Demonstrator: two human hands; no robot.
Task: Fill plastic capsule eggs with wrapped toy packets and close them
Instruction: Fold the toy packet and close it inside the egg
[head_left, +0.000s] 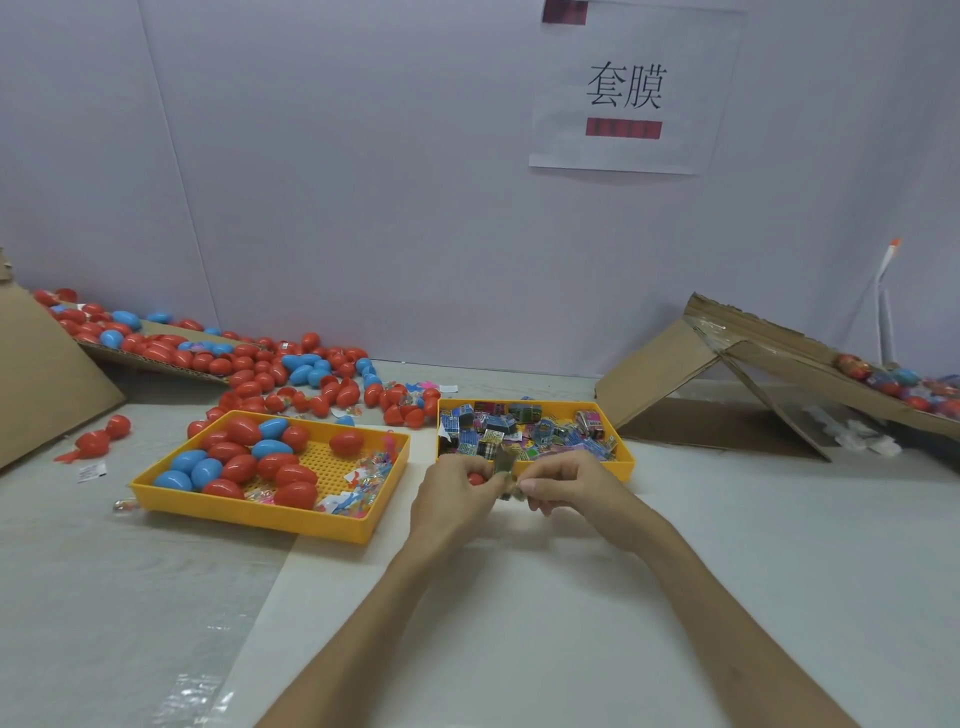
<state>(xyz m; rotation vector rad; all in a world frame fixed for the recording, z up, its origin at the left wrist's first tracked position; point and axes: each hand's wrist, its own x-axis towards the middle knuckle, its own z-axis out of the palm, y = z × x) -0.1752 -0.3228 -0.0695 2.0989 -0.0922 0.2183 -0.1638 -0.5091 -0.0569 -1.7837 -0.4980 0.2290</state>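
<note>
Where the two forearms meet near the ctr of the white table (753, 545), the hands are together, fingertips almost touching, just on the near side of the right tray. Left hand (454, 496): fingers curled round a red plastic capsule piece (475, 478). Only a small patch of red shows btwn the fingers, so half or whole egg cannot be told. Right hand (569, 486): thumb and forefinger pinch a small wrapped toy packet (505, 462), greenish-grey, which stands up btwn the two hands, right at the red piece. Whether the packet is partly inside the capsule is hidden by the fingers.

Beyond the hands, right: a yellow rectangular plastic tray (626, 460) holding a heap of printed wrapped packets (498, 426), blue, black and purple. Left of it, across a narrow gap: a second yellow plastic tray w/ perforated floor (249, 512). It holds closed red and blue plastic eggs (239, 467) on its left side and small clear/coloured trinkets (371, 478) toward its near-right corner.

Farther back, a loose pile of red and blue eggs (291, 369) spreads over the table toward a flat cardboard sheet (47, 384) at far left. At right, a taped cardboard ramp (670, 374) leans up w/ more eggs (883, 382) on its slope. On the grey wall: a white paper sign (571, 145) w/ two black characters.
</note>
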